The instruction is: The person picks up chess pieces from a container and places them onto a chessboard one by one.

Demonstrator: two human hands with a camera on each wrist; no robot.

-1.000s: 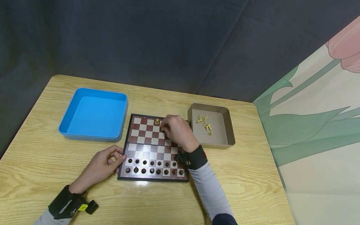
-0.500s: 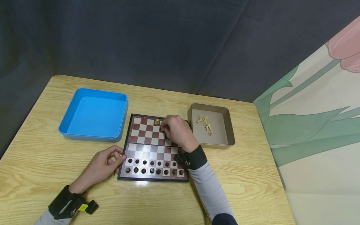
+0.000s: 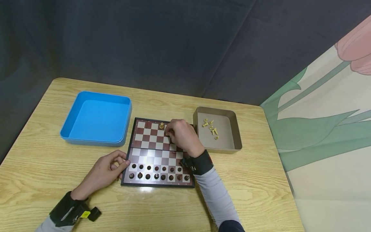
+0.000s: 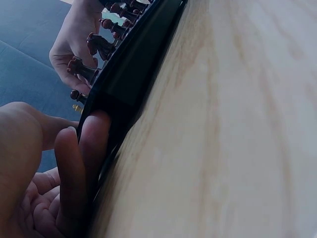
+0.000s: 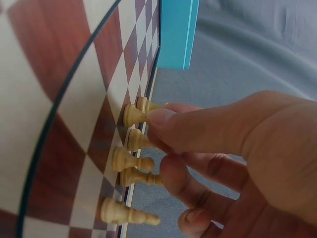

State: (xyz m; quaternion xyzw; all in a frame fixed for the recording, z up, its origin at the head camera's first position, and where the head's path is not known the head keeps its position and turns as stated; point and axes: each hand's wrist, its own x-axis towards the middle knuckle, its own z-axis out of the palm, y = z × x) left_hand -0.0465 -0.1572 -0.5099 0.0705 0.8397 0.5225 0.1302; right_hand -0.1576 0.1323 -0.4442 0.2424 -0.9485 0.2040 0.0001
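Observation:
A folding chessboard (image 3: pixel 146 145) lies flat on the wooden table. At its left edge my left hand (image 3: pixel 104 169) grips the frame, with the thumb by the top rim and fingertips against the side in the left wrist view. My right hand (image 3: pixel 184 135) pinches a cream pawn (image 5: pixel 132 115) between thumb and forefinger, its base at a far-side square. Several other cream pieces, including one pawn (image 5: pixel 130 161), stand close by in the right wrist view; the hand hides most of them from the head view. Two rows of dark chess pieces (image 3: pixel 156 176) stand on the near side.
Right of the board is a beige tray (image 3: pixel 227 141) with several loose cream chess pieces (image 3: pixel 214 131) lying in it. A blue tray (image 3: pixel 98 117) sits at the back left. Behind the table (image 3: pixel 252 180) hangs a dark curtain (image 3: pixel 150 48).

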